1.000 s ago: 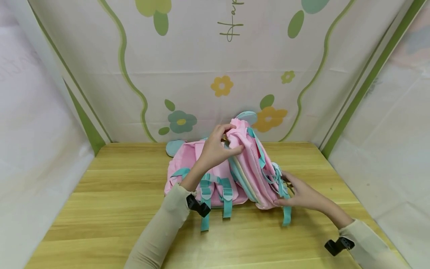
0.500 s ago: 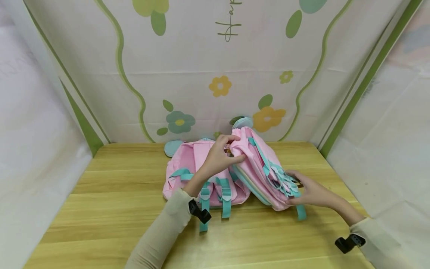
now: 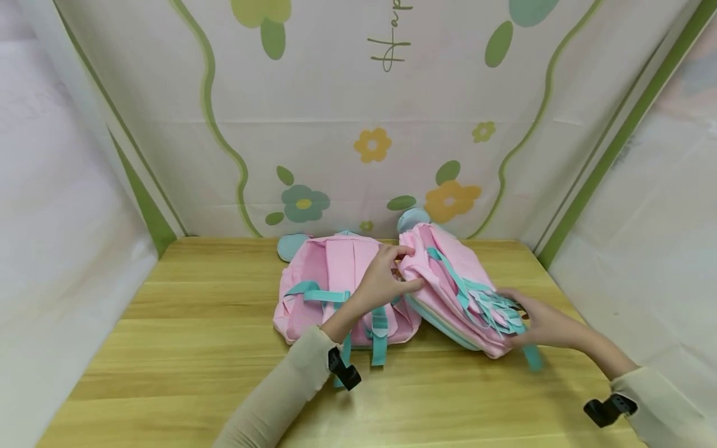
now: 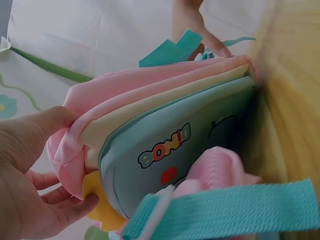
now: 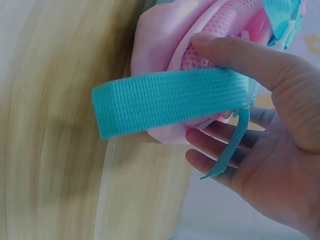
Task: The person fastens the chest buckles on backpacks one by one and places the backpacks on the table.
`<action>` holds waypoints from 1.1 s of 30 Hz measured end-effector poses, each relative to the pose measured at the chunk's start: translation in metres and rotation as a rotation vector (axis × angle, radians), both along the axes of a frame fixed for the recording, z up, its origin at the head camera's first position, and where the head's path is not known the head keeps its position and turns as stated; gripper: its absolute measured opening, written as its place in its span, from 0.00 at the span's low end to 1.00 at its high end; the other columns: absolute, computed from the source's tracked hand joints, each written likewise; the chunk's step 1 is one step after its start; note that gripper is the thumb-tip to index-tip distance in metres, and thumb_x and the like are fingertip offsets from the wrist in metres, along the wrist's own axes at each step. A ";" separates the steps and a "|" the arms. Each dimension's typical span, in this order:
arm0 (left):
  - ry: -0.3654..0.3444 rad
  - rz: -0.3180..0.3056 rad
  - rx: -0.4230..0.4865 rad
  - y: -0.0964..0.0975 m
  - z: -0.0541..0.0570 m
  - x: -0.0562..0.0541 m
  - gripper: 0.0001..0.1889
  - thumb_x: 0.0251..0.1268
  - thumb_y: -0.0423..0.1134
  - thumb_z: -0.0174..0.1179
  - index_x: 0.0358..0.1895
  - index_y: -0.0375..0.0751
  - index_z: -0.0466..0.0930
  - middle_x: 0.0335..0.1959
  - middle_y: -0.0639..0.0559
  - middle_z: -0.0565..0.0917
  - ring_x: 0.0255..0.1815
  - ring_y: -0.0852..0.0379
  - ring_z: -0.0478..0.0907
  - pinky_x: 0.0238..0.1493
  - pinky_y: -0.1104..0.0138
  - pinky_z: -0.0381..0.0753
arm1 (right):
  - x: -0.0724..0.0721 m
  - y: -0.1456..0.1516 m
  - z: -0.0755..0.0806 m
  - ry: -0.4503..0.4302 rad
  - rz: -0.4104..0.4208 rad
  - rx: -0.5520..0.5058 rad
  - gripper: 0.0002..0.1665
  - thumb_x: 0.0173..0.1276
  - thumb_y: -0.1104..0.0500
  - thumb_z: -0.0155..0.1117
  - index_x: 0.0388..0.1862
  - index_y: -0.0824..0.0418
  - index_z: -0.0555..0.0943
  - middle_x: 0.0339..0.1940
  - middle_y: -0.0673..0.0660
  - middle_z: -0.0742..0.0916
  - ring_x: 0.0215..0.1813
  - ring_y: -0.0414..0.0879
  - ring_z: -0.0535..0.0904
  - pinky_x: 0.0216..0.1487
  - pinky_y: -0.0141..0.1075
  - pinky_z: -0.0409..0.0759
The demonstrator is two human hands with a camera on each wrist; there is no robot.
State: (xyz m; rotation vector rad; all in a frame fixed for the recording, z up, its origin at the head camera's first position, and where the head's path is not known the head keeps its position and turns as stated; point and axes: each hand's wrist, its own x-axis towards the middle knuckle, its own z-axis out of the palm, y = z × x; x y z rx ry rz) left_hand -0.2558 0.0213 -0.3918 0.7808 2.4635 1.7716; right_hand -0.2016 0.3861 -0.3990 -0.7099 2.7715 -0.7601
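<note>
A pink child's backpack with a teal front pocket leans to the right, its base on the table. My left hand grips its top end between thumb and fingers. In the left wrist view, coloured letters show on the pocket. My right hand holds the lower corner; in the right wrist view the thumb presses the pink mesh and the fingers lie on the other side, behind a teal strap. A second pink backpack lies to the left, straps up, partly behind my left hand and forearm.
The wooden table ends at a printed white back wall with flowers. White fabric walls stand on both sides. Loose teal strap ends hang toward the front.
The held backpack has swung right and tilted lower, away from the other backpack. Both hands have moved right with it, keeping their hold. The second backpack has stayed put.
</note>
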 end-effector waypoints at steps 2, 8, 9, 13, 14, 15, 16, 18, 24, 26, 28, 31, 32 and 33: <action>-0.009 0.007 0.006 0.005 -0.003 0.003 0.33 0.58 0.41 0.75 0.67 0.40 0.74 0.57 0.42 0.73 0.44 0.47 0.75 0.40 0.74 0.78 | 0.000 0.005 0.001 0.006 -0.005 0.011 0.59 0.54 0.48 0.84 0.76 0.68 0.62 0.71 0.70 0.73 0.65 0.64 0.74 0.56 0.40 0.81; -0.053 0.016 0.056 0.018 -0.013 0.011 0.35 0.59 0.41 0.75 0.70 0.41 0.73 0.60 0.43 0.71 0.42 0.57 0.74 0.42 0.75 0.80 | 0.001 0.019 0.000 0.055 -0.018 0.034 0.57 0.50 0.50 0.85 0.74 0.67 0.65 0.69 0.70 0.76 0.63 0.45 0.75 0.50 0.37 0.82; -0.059 0.017 0.060 0.020 -0.015 0.012 0.35 0.59 0.41 0.75 0.70 0.41 0.73 0.60 0.43 0.71 0.41 0.58 0.74 0.42 0.75 0.80 | 0.001 0.022 0.001 0.060 -0.016 0.037 0.57 0.50 0.50 0.86 0.74 0.67 0.66 0.69 0.70 0.76 0.63 0.40 0.74 0.49 0.36 0.81; -0.077 0.022 0.072 0.027 -0.022 0.018 0.36 0.59 0.41 0.75 0.71 0.41 0.72 0.58 0.44 0.71 0.39 0.59 0.73 0.39 0.76 0.78 | 0.000 0.031 0.002 0.060 -0.009 0.047 0.57 0.50 0.53 0.86 0.73 0.68 0.65 0.68 0.72 0.75 0.61 0.33 0.72 0.47 0.37 0.82; -0.077 0.026 0.073 0.029 -0.023 0.019 0.36 0.59 0.41 0.75 0.71 0.41 0.72 0.58 0.44 0.71 0.39 0.58 0.73 0.38 0.76 0.77 | 0.000 0.033 0.003 0.054 -0.006 0.050 0.57 0.50 0.53 0.85 0.73 0.68 0.65 0.69 0.72 0.75 0.62 0.34 0.72 0.48 0.39 0.82; -0.076 0.033 0.072 0.030 -0.025 0.020 0.36 0.59 0.42 0.75 0.71 0.41 0.72 0.57 0.45 0.71 0.39 0.57 0.73 0.37 0.76 0.76 | -0.001 0.035 0.003 0.047 0.000 0.051 0.56 0.51 0.54 0.85 0.74 0.68 0.65 0.69 0.73 0.75 0.62 0.36 0.72 0.48 0.43 0.83; -0.074 0.039 0.071 0.032 -0.027 0.020 0.36 0.58 0.42 0.75 0.70 0.41 0.72 0.56 0.45 0.72 0.39 0.57 0.73 0.37 0.76 0.76 | -0.001 0.037 0.004 0.045 -0.002 0.048 0.56 0.51 0.54 0.85 0.73 0.68 0.65 0.68 0.73 0.75 0.62 0.38 0.73 0.49 0.47 0.83; -0.070 0.050 0.065 0.034 -0.031 0.022 0.36 0.58 0.42 0.75 0.70 0.41 0.73 0.55 0.45 0.72 0.39 0.58 0.73 0.37 0.76 0.76 | -0.002 0.040 0.004 0.033 -0.008 0.044 0.55 0.51 0.54 0.84 0.73 0.67 0.66 0.69 0.73 0.75 0.62 0.39 0.73 0.49 0.55 0.83; -0.039 0.069 -0.030 0.037 -0.041 0.025 0.37 0.57 0.45 0.76 0.70 0.40 0.73 0.57 0.45 0.74 0.41 0.57 0.74 0.39 0.76 0.75 | -0.005 0.048 0.004 0.009 -0.031 0.048 0.54 0.50 0.56 0.85 0.73 0.67 0.67 0.69 0.73 0.74 0.63 0.53 0.74 0.50 0.66 0.79; -0.028 0.066 -0.065 0.037 -0.043 0.025 0.38 0.57 0.46 0.76 0.70 0.39 0.73 0.57 0.45 0.75 0.41 0.55 0.74 0.39 0.75 0.73 | -0.005 0.048 0.005 -0.002 -0.039 0.053 0.55 0.49 0.57 0.85 0.73 0.68 0.67 0.69 0.75 0.74 0.64 0.64 0.73 0.49 0.66 0.80; -0.022 0.063 -0.094 0.038 -0.045 0.025 0.38 0.57 0.47 0.76 0.70 0.38 0.73 0.56 0.45 0.76 0.42 0.53 0.75 0.40 0.75 0.73 | -0.004 0.048 0.006 -0.021 -0.048 0.051 0.55 0.49 0.58 0.84 0.73 0.68 0.66 0.69 0.76 0.73 0.64 0.73 0.72 0.49 0.65 0.80; -0.023 0.057 -0.130 0.038 -0.047 0.025 0.38 0.56 0.48 0.76 0.69 0.38 0.74 0.56 0.46 0.77 0.44 0.54 0.75 0.42 0.74 0.74 | -0.003 0.048 0.008 -0.040 -0.055 0.046 0.56 0.49 0.59 0.84 0.74 0.69 0.65 0.70 0.78 0.71 0.65 0.78 0.70 0.48 0.66 0.81; -0.023 0.056 -0.146 0.038 -0.047 0.025 0.39 0.56 0.49 0.77 0.69 0.38 0.74 0.56 0.46 0.77 0.45 0.54 0.75 0.43 0.74 0.74 | -0.003 0.049 0.008 -0.041 -0.056 0.043 0.56 0.49 0.59 0.84 0.74 0.69 0.65 0.70 0.79 0.71 0.65 0.78 0.70 0.48 0.66 0.80; -0.021 0.054 -0.159 0.038 -0.047 0.025 0.39 0.56 0.49 0.77 0.69 0.38 0.74 0.56 0.46 0.77 0.45 0.55 0.75 0.44 0.74 0.74 | -0.003 0.049 0.008 -0.039 -0.055 0.042 0.55 0.49 0.60 0.84 0.74 0.70 0.66 0.70 0.79 0.70 0.65 0.79 0.69 0.48 0.66 0.80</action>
